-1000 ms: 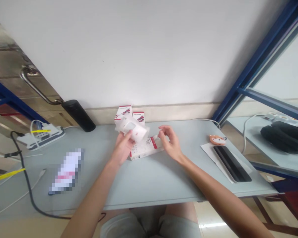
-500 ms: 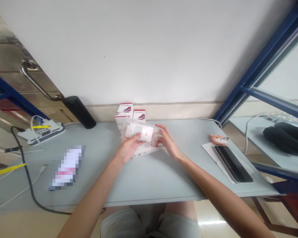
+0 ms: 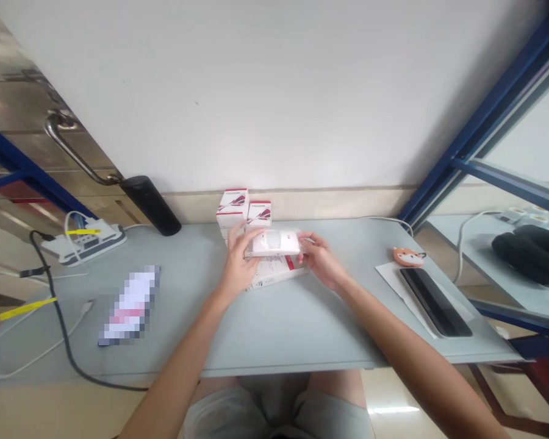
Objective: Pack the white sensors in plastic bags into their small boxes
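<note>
- Device (image 3: pixel 274 242), now level: right hand (image 3: pixel 321 261) has joined left hand (image 3: pixel 236 268); both grasp its ends, 9 and 3 o'clock.
- Risk: slick wrap may slip, dropping it onto box (image 3: pixel 274 275).

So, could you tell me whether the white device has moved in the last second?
Yes. The white device shifted right, away from the red-and-white boxes behind it, and levelled out.

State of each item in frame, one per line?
white device: held above the table by both hands
left hand: grips its left end
right hand: grips its right end
long box: lying flat under it
small boxes: upright, closed
phone: screen dark
</note>
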`<state>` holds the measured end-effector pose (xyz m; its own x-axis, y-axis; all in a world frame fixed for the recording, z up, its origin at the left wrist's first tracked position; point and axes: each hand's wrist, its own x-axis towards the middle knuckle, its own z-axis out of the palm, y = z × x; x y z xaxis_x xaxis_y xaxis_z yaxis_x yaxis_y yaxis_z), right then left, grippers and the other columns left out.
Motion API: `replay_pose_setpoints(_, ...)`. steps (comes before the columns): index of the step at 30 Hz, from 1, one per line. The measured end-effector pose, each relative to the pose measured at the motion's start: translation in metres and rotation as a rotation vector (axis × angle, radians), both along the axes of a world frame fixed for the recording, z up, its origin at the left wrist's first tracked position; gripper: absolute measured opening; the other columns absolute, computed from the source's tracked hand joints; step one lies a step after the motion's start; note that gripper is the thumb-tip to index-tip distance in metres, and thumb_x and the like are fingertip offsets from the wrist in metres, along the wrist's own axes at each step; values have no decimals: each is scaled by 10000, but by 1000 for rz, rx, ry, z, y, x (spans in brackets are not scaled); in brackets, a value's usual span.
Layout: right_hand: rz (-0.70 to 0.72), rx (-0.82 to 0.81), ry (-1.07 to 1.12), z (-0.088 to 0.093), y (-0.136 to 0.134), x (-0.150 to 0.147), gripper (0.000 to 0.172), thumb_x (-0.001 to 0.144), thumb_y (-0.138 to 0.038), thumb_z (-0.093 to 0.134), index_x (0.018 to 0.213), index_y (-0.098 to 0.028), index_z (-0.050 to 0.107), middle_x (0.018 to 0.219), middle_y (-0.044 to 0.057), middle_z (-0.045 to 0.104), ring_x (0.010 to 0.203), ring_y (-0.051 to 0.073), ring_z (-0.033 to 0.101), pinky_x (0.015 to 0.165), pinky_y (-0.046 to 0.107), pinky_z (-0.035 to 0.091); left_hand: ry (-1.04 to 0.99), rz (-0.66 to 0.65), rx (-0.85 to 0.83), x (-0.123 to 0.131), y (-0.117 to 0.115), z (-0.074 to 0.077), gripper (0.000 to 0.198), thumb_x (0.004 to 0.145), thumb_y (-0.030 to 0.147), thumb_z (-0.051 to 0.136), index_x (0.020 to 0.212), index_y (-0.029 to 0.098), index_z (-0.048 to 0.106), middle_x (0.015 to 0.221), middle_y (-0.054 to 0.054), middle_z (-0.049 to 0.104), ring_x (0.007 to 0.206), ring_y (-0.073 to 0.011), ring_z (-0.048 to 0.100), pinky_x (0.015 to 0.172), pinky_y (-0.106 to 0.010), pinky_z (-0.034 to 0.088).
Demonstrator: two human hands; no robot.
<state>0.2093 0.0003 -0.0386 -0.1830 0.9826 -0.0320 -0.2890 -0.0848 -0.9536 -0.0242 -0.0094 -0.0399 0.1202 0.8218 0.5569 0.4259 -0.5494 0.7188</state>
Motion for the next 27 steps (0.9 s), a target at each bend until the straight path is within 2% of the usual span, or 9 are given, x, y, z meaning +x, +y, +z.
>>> replay_pose_setpoints(2, -58, 80, -94, -3, 3, 1, 361, 835, -536, 726, 941, -237, 554, 793, -25, 644, 569, 124, 555, 604, 300, 460, 129, 34, 98, -5, 3, -2, 399, 858, 431, 807, 1216, 288, 705, 1637, -91, 361, 1493, -330, 434, 1231, -494, 389)
replay_pose_setpoints(6, -143, 209, -261, -13, 8, -1, 237, 899, -453, 630, 937, -231, 557, 889, 4, 665, 632, 129, 543, 613, 294, 450, 302, 5, 124, -10, 0, -2, 561, 829, 458, 833, 1337, 311, 647, 1314, -85, 691, 1240, -308, 633, 1112, -480, 473)
replay_pose_setpoints(10, -124, 337, -340, -23, 12, 0, 125, 911, -338, 578, 972, -233, 550, 904, 3, 637, 720, 146, 547, 659, 290, 456, 361, 44, 194, -10, -4, 0, 525, 857, 460, 797, 1341, 304, 668, 1158, -70, 768, 1059, -296, 686, 1027, -449, 491)
replay_pose_setpoints(12, -95, 383, -347, -26, 12, 1, 155, 928, -329, 562, 1049, -235, 546, 870, -13, 601, 715, 142, 533, 669, 287, 457, 360, 52, 234, -11, -4, 2, 459, 894, 441, 754, 1323, 293, 687, 1136, -68, 779, 1021, -284, 691, 1005, -437, 495)
replay_pose_setpoints(15, -37, 422, -351, -24, 10, 1, 359, 969, -352, 541, 1304, -237, 480, 752, -59, 515, 651, 141, 494, 644, 279, 445, 338, 83, 217, -11, -5, 5, 448, 945, 422, 676, 1366, 271, 663, 1197, -70, 772, 1024, -266, 688, 1002, -422, 502)
replay_pose_setpoints(17, -16, 429, -369, -20, 9, 1, 400, 995, -393, 525, 1354, -220, 491, 741, -52, 513, 655, 145, 499, 649, 282, 451, 288, 112, 154, -9, -6, 6, 422, 964, 434, 636, 1342, 250, 672, 1237, -70, 760, 1052, -256, 685, 1021, -410, 503)
replay_pose_setpoints(22, -69, 477, -418, -16, 5, -2, 373, 1015, -511, 502, 1098, -191, 674, 768, 1, 573, 710, 160, 540, 715, 305, 483, 14, 125, -118, -3, -10, 10, 428, 948, 522, 638, 1234, 211, 706, 1179, -62, 757, 1026, -233, 693, 907, -327, 553)
replay_pose_setpoints(24, -114, 501, -411, -17, 4, -3, 370, 1014, -509, 508, 1096, -195, 687, 804, 16, 621, 734, 167, 566, 738, 310, 497, -114, 60, -218, -4, -11, 15, 496, 944, 542, 643, 1317, 217, 675, 1213, -62, 743, 1028, -229, 695, 871, -309, 561)
replay_pose_setpoints(27, -177, 488, -361, -17, 2, -5, 326, 1002, -487, 548, 1081, -206, 693, 903, 39, 698, 776, 171, 617, 773, 313, 518, -236, -121, -424, -7, -13, 23, 600, 953, 546, 638, 1463, 234, 591, 1174, -65, 749, 1001, -225, 700, 827, -294, 563)
